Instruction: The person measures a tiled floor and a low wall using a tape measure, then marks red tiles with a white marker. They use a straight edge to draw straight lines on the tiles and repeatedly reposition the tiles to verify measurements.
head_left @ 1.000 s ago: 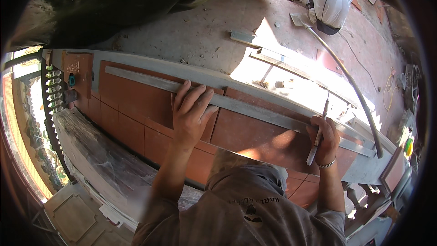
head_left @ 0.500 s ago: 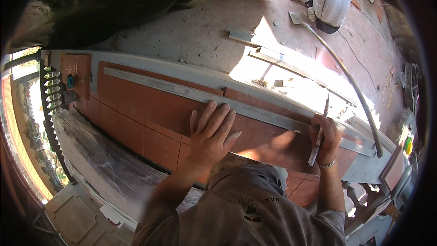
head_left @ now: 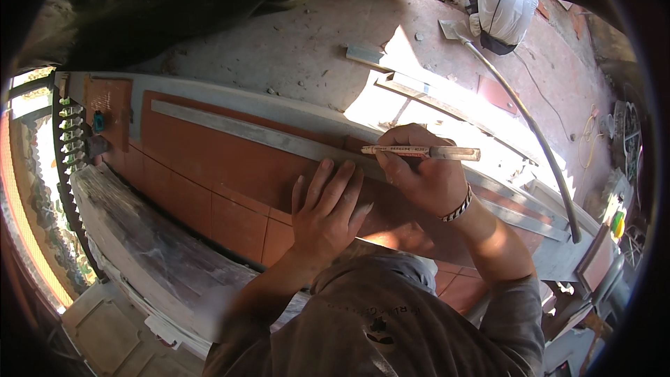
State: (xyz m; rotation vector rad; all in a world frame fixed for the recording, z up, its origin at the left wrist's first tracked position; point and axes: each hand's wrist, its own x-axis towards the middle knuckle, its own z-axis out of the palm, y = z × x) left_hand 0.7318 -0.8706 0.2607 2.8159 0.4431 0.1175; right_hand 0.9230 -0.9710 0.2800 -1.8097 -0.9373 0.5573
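Note:
My left hand (head_left: 324, 206) lies with spread fingers on a reddish-brown tile (head_left: 199, 143), its fingertips against a long grey metal straightedge (head_left: 244, 130). The straightedge runs lengthwise over the tiles from far left to near right. Just right of it, my right hand (head_left: 431, 185) grips a slim marker pen (head_left: 419, 151). The pen is held nearly level, its narrow end pointing left toward the straightedge. Whether that end touches anything cannot be made out. Part of the straightedge is hidden behind my right hand.
Beyond the ledge, a long-handled shovel (head_left: 525, 115) and metal bars (head_left: 447, 98) lie on the dusty floor, near a white sack (head_left: 506, 21). A plastic-wrapped stack (head_left: 153, 237) stands at the left. A teal object (head_left: 98, 121) sits on the far-left tile. Balusters (head_left: 72, 129) edge the left side.
My right hand has moved left, closer to my left hand, and the pen has turned from upright to nearly level. My left hand stays in place on the tile.

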